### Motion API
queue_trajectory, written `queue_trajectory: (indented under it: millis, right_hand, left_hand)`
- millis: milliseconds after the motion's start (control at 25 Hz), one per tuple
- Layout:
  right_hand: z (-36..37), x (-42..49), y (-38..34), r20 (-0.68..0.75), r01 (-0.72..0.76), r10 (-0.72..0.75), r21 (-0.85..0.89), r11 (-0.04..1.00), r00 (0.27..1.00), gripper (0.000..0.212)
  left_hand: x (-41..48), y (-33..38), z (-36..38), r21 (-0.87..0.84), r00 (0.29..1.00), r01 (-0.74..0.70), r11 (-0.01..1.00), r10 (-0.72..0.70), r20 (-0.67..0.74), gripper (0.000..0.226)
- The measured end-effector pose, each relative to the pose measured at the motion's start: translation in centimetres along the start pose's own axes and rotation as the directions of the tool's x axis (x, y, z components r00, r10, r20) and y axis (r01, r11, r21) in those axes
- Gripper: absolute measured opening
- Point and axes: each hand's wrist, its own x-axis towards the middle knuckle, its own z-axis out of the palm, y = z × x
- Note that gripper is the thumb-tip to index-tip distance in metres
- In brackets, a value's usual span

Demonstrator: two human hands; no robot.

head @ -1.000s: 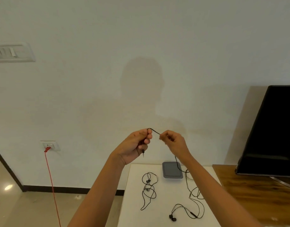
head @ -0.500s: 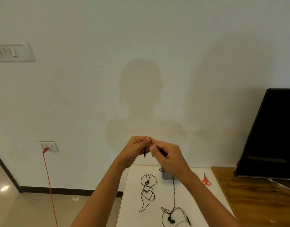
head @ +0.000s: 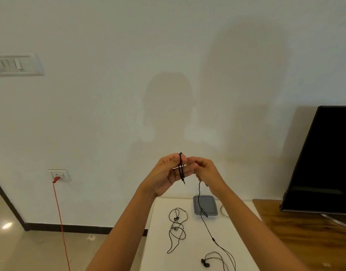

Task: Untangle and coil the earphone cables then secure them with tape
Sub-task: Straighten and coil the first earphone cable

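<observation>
Broadly, most of the view is filled by a pale wall (head: 109, 94), on which a person's shadow is cast at the centre. A black screen (head: 324, 159) is set at 3 o'clock, standing on a wooden top (head: 305, 237) at 4 o'clock. A white desk (head: 187, 257) is placed at 6 o'clock, just beside the wooden top.

Both forearms are raised above the desk, and the hands are held together near the centre. The left hand (head: 166, 173) is turned palm toward the camera. A black earphone cable (head: 181, 167) is wound in a few turns around its fingers and pressed by the thumb, and the plug end is seen hanging free just below. The right hand (head: 206, 171), at 3 o'clock of the left, is curled around the same cable. From beneath it the cable is let down to the desk, where its earbuds (head: 205, 263) are laid at 6 o'clock.

A grey tray (head: 209, 202) is set at the desk's far edge and is crossed by the hanging cable. A second earphone set (head: 177, 227) is laid in loose loops at 8 o'clock of the tray. A red cord (head: 59, 222) is plugged into a wall socket (head: 59, 175) at 8 o'clock, and a switch panel (head: 13, 64) is mounted at 10 o'clock.
</observation>
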Motion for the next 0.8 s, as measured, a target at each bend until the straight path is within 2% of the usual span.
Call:
queue_trajectory:
  millis: [80,240,400,520,600,680,800]
  right_hand:
    - [1.0,-1.4,1.7,0.021,-0.065,0.065,0.001,0.998,0.998,0.026]
    - [2.1,-4.4,3.4,0.088,-0.109,0.102,0.089,0.99,0.991,0.034]
    - [1.7,-5.9,3.4,0.105,-0.172,0.16,0.109,0.979,0.981,0.029]
    - [1.4,-5.9,3.3,-0.001,-0.196,0.196,0.026,0.98,0.981,0.011]
    - [1.3,-5.8,3.5,-0.084,-0.198,0.199,0.017,0.98,0.976,0.013]
    - [1.1,-5.7,3.8,-0.142,-0.156,0.152,-0.012,0.988,0.978,0.013]
    - [1.1,-5.7,4.6,-0.22,-0.053,0.007,-0.208,0.977,0.976,0.011]
  left_hand:
    - [0.6,0.0,-0.1,-0.008,0.998,-0.035,0.999,0.035,-0.047,0.029]
    - [1.6,0.1,-1.1,-0.014,0.983,-0.094,0.995,0.091,-0.16,0.028]
    - [2.1,0.6,-2.5,0.151,0.971,-0.08,0.985,0.111,-0.21,0.028]
    - [2.2,0.7,-3.1,0.211,0.967,-0.08,0.974,0.127,-0.221,0.029]
    - [2.2,0.9,-3.3,0.21,0.961,-0.099,0.973,0.148,-0.233,0.03]
    - [2.3,1.1,-3.5,0.203,0.957,-0.111,0.973,0.159,-0.241,0.03]
    - [2.4,1.0,-3.8,0.213,0.953,-0.108,0.971,0.162,-0.255,0.028]
